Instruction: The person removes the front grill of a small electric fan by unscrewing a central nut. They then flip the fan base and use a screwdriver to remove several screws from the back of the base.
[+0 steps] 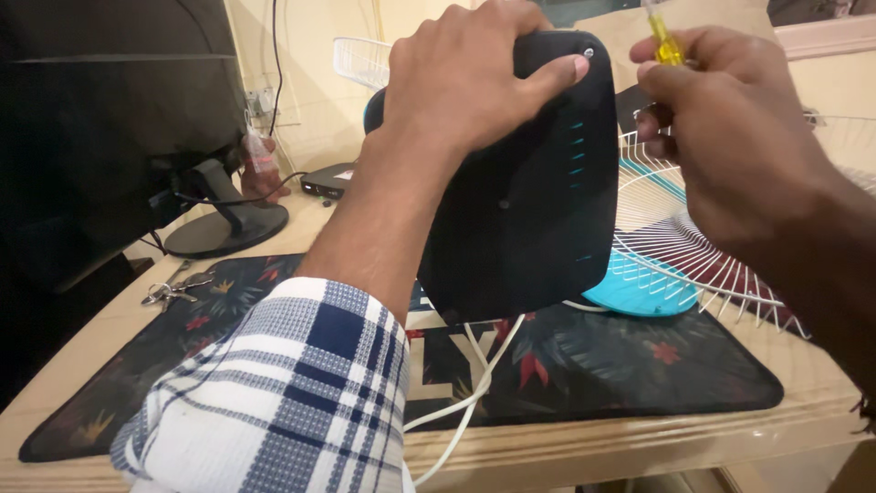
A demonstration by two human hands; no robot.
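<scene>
left hand (465, 82) fingers (557, 73) wrapped over black fan housing (529, 210), right hand (721, 137) pinching yellow screwdriver (664, 46)

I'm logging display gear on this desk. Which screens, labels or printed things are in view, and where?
Monitor: far left on the desk, dark and unlit, on a round black stand.
Desk mat: under the dark fan housing gripped by the left hand, black with red and green leaf print and pale lettering.
No packages or signs.

Fan housing (520, 201) on mat (639, 365), monitor (109, 119) to its left
</scene>
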